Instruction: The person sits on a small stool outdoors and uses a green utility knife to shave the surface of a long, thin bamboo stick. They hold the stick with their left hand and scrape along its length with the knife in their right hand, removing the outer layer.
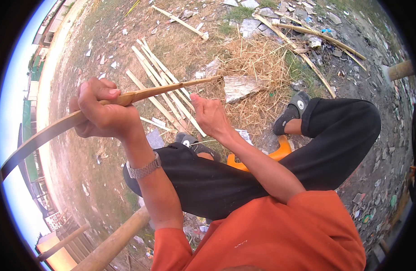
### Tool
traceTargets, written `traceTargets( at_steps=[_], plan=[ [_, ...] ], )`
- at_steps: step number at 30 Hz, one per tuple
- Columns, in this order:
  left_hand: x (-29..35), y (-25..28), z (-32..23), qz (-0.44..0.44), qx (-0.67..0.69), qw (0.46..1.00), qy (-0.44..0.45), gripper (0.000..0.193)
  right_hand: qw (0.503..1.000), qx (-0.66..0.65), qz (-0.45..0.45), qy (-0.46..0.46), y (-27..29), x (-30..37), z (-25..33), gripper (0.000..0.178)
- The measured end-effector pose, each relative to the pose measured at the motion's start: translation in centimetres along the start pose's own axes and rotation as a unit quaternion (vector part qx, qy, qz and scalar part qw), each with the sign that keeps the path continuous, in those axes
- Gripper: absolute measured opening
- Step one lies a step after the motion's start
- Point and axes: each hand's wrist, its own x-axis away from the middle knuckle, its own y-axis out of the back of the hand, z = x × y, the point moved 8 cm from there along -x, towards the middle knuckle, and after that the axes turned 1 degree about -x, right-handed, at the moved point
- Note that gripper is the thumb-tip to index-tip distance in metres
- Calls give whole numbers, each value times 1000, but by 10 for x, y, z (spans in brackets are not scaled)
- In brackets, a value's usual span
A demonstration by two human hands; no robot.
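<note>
My left hand (pixel 99 108) is closed around a long bamboo strip (pixel 158 90), its fingers wrapped round it near the middle. The strip bends from the far left of the view to a thin tip above the straw-like shavings. My right hand (pixel 211 116) is closed below the strip's right part, with its thumb on top; what it holds, if anything, is hidden. Several pale split bamboo strips (pixel 160 74) lie on the ground beyond my hands. Close to the strip's tip is a flat, weathered slab (pixel 242 88).
A heap of dry shavings (pixel 257 63) surrounds the slab. Longer bamboo pieces (pixel 307 31) lie among broken tiles at the far right. An orange plastic object (pixel 282 149) sits between my legs. A thick pole (pixel 115 239) slants in at the lower left.
</note>
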Motion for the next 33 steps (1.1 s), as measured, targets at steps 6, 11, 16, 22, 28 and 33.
traceTargets(
  at_steps=[6,11,16,22,28,33],
  plan=[
    [-8,4,6,36,35,999,11,27,998,31,-6,-62,3,-11,-35,61],
    [-2,-4,-1,26,31,999,7,29,997,57,-44,-22,-4,-7,-56,59],
    [-6,10,9,16,16,1000,19,28,994,93,17,-61,0,-30,-29,60],
    [-5,3,4,14,44,999,19,28,940,201,24,-275,10,-2,-168,60],
    [-2,-4,0,-1,28,1000,10,28,960,174,-35,-216,36,23,-182,66],
    [1,-3,0,-41,-31,999,-3,32,997,11,-30,-66,6,-11,-27,66]
  ],
)
